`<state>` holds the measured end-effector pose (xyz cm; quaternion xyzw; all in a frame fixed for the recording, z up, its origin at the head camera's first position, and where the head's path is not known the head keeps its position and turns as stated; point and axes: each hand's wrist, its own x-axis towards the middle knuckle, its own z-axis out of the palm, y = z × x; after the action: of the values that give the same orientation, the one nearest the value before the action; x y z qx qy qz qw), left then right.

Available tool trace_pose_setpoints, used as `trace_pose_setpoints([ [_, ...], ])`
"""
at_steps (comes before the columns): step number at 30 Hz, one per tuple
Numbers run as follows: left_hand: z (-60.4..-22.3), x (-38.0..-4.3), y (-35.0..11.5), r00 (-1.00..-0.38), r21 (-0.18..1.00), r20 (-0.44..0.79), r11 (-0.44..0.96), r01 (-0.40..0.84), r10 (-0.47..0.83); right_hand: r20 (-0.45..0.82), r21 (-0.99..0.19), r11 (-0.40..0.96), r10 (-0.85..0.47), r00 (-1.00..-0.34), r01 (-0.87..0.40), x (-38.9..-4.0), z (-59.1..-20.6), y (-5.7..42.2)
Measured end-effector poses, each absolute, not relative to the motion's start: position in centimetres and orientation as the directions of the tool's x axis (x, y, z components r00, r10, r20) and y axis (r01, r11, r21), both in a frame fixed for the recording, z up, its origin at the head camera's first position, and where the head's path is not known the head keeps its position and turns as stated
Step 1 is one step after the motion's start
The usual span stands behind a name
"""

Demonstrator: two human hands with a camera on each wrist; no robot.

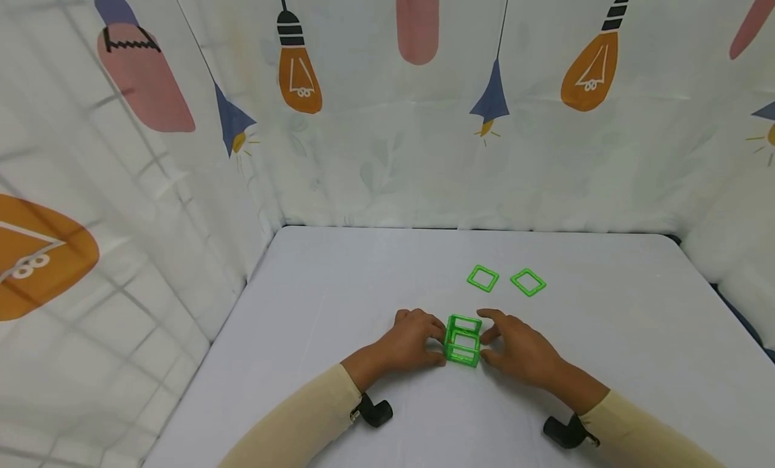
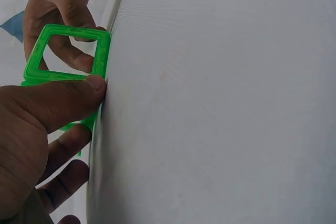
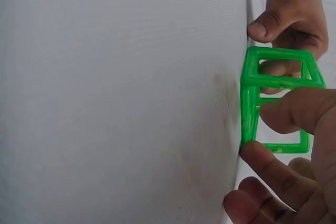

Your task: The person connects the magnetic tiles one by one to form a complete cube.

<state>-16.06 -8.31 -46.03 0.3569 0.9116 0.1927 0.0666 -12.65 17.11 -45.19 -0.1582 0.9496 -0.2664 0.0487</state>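
Observation:
Square green frame tiles, seemingly magnetic, join into a small box-like shape (image 1: 463,349) on the white table, with upright tiles at its near and far sides. My left hand (image 1: 408,342) holds it from the left; in the left wrist view the thumb (image 2: 86,90) presses on a corner of the green frame (image 2: 102,53). On the opposite side is my right hand (image 1: 521,350), its fingers spread loosely with the tips right at the shape's edge. In the right wrist view, the right thumb (image 3: 281,113) overlaps the frame and a fingertip meets the lower corner.
Beyond the hands, two loose green square tiles lie flat, one on the left (image 1: 494,284) and one on the right (image 1: 537,290). A white cloth (image 1: 363,159) printed with lamps and bulbs hangs behind the table (image 1: 339,273) and along its left side.

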Motion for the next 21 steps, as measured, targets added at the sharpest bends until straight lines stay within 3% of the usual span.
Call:
trace_pose_setpoints([
  [21,-45.93,-15.93,-8.64,-0.743,0.444,0.039,0.655,0.612,0.668,0.076,-0.477,0.808,-0.354,-0.932,-0.346,-12.35,-45.96,17.20],
])
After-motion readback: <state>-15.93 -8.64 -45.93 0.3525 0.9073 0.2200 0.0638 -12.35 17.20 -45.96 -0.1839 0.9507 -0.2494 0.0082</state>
